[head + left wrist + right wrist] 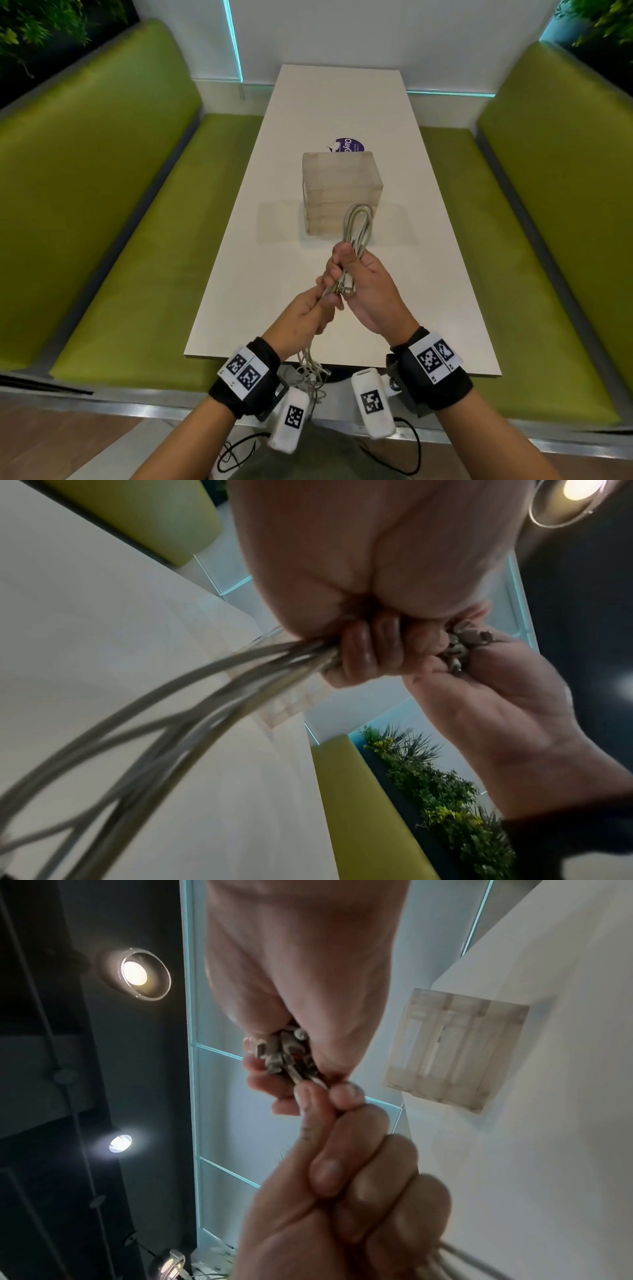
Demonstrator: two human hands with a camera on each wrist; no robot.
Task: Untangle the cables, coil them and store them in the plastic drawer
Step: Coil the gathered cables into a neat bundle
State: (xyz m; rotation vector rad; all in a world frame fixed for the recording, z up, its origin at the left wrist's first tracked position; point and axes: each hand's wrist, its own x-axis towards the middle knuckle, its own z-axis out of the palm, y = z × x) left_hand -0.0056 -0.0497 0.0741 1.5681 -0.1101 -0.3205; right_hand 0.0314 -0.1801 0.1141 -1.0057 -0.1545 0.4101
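Both hands hold one bundle of pale grey cables above the near half of the white table [428, 274]. My right hand [347, 265] grips the bundle, and its folded loop [358, 222] rises in front of the translucent plastic drawer unit [339, 185]. Metal-tipped connectors [346, 287] stick out below that fist, clear in the right wrist view [284, 1053]. My left hand [317, 303] grips the strands just beneath. Loose tangled cable [310, 373] hangs from it past the table's near edge. In the left wrist view the strands [171, 710] trail off blurred.
Green padded benches [120, 240] run along both sides of the table. A purple round sticker [349, 145] lies behind the drawer unit, whose drawers look closed. Black wires [239, 452] dangle from the wrist devices near my lap.
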